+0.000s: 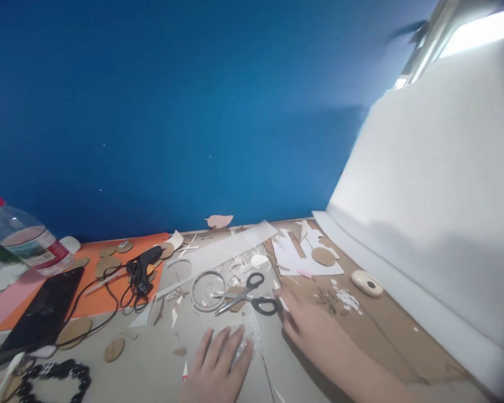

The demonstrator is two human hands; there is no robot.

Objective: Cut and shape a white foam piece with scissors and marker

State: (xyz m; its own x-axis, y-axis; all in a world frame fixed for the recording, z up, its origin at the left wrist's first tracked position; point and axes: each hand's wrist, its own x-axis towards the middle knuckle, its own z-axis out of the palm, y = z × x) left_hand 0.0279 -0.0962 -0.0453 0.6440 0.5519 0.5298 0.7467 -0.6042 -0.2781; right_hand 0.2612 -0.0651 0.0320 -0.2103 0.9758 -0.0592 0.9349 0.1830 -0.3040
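Observation:
My left hand rests palm down on the grey tabletop, its fingers slightly apart, over a crinkled clear plastic strip. My right hand is just right of the scissors' black handles, fingers bent together. A small white sliver shows at its fingertips; whether it is gripped is unclear. The scissors lie with blades partly apart, pointing left across a roll of clear tape. Beneath them is a brown cardboard piece. White paper scraps are scattered around.
At left are a black glue gun with its cord, a dark phone, a red-capped bottle and a beaded bracelet. Cut white paper, small white discs and a white oval case lie at right. A blue wall stands behind.

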